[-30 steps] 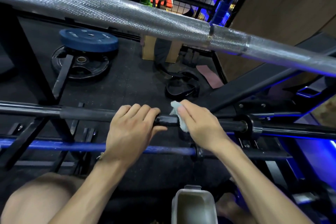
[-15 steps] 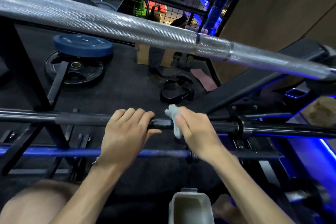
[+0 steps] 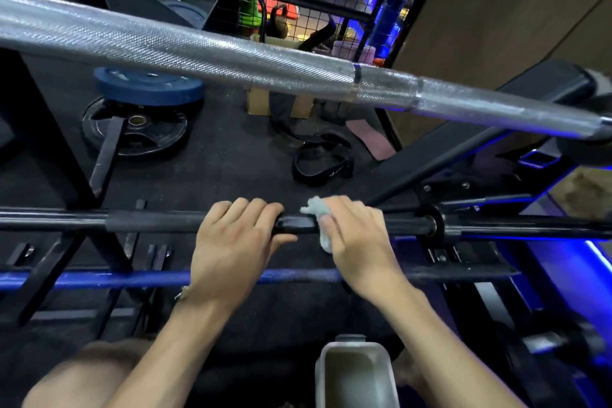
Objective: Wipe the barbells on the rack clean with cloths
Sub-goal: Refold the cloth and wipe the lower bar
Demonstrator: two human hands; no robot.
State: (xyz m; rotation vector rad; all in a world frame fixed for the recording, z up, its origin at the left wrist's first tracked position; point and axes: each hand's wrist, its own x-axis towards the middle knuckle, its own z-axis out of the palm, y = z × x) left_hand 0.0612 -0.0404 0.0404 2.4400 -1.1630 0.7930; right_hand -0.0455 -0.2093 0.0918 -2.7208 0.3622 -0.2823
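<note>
The upper barbell [image 3: 231, 56] is silver, its shaft covered in a fine cross-hatched knurl pattern. The middle barbell [image 3: 149, 221] is black, part matte and part glossy. The lowest bar [image 3: 99, 278] is blue, flecked with pale scuffs. The cloth [image 3: 319, 219] is pale grey-white. On the black speckled floor [image 3: 225, 159], a blue weight plate [image 3: 149, 84] lies over a black weight plate [image 3: 135, 132] with a brass-coloured centre ring. A grey container [image 3: 356, 371] sits low in view.

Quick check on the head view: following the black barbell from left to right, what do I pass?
Padded grip sleeve → left hand → bare black barbell → cloth under the right hand → collar.
</note>
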